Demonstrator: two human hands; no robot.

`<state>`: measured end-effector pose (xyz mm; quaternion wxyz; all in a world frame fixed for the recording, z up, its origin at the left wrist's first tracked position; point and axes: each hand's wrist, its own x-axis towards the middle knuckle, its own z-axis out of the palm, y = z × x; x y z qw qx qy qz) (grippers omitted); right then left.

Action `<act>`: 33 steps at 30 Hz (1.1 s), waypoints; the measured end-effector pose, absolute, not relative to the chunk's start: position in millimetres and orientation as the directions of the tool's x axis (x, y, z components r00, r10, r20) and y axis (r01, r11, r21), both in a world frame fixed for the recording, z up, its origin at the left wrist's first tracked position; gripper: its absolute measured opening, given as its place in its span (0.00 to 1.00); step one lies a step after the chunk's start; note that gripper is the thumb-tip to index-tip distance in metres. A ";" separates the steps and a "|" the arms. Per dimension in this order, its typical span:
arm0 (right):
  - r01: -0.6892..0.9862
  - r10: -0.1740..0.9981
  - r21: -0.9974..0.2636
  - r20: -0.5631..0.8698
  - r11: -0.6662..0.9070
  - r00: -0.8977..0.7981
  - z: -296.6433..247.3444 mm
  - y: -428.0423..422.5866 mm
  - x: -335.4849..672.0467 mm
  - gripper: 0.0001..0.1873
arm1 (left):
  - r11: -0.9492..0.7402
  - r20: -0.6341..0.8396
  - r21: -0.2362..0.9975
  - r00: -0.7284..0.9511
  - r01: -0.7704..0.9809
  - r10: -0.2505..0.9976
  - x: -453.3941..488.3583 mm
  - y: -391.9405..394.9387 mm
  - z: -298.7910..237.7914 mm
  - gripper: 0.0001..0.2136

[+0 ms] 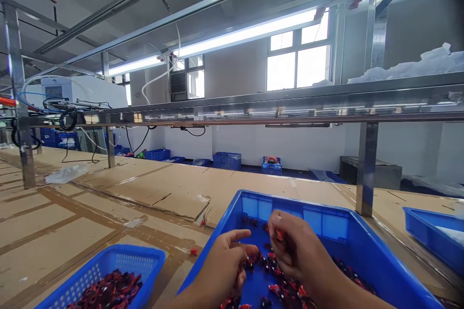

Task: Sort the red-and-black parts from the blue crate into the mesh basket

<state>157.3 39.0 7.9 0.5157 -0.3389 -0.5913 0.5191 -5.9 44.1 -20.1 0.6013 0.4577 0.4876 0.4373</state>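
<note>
At the near left a small blue plastic basket stands on a long bench covered in taped cardboard, heaped with small dark red parts flecked with white; beyond it a crumpled clear plastic sheet lies on the cardboard at the far left; a loose red part rests on the bench just beside the near-left corner of a large blue plastic crate; the left hand is inside that crate, relaxed and released, its fingers parted and curved down among a scatter of red and dark parts, with nothing visibly held; the right hand is curled just beside it over the crate, grasping a small red part between thumb and fingertips; more of the scattered parts lie across the crate floor, partly hidden by both hands; a steel post rises from the bench beyond the crate, and a shallow blue tray sits at the right edge; a steel shelf rail runs above the bench, carrying white plastic bags at the right; blue crates line the far wall under a bright window
</note>
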 end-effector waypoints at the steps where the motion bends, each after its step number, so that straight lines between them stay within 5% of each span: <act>1: -0.249 0.956 -0.966 0.130 0.063 -0.262 7.4 42.4 157.1 0.17 | 0.233 -0.212 0.964 0.160 -0.127 0.964 -7.1 43.7 -18.2 0.23; 4: -0.203 0.955 -0.973 -0.043 -0.106 -0.294 4.0 48.5 154.7 0.14 | 0.324 -0.268 0.908 0.223 -0.267 0.937 -10.7 41.8 -12.5 0.21; 7: 0.205 0.930 -0.936 0.222 0.288 -0.291 -2.3 47.8 150.3 0.08 | 0.397 -0.311 0.844 0.275 -0.361 0.910 -13.5 40.4 -7.2 0.19; 11: 0.520 0.761 -0.557 0.493 0.648 -0.421 -8.0 43.3 148.9 0.15 | 0.459 -0.322 0.787 0.360 -0.413 0.876 -16.0 40.0 -2.6 0.15; 21: 0.609 0.546 -0.086 0.555 0.788 -0.628 -6.4 46.2 159.0 0.12 | 0.465 -0.333 0.787 0.355 -0.406 0.874 -18.3 38.0 -2.0 0.17; 28: 0.641 0.548 -0.094 0.620 0.762 -0.561 -3.9 43.3 159.4 0.09 | 0.162 -0.107 0.981 0.394 -0.110 0.913 -13.3 40.8 -15.1 0.21; 33: 0.720 0.589 -0.057 0.623 0.691 -0.515 0.1 42.9 160.2 0.07 | -0.029 0.034 0.999 0.310 -0.021 0.950 -10.6 43.9 -21.8 0.25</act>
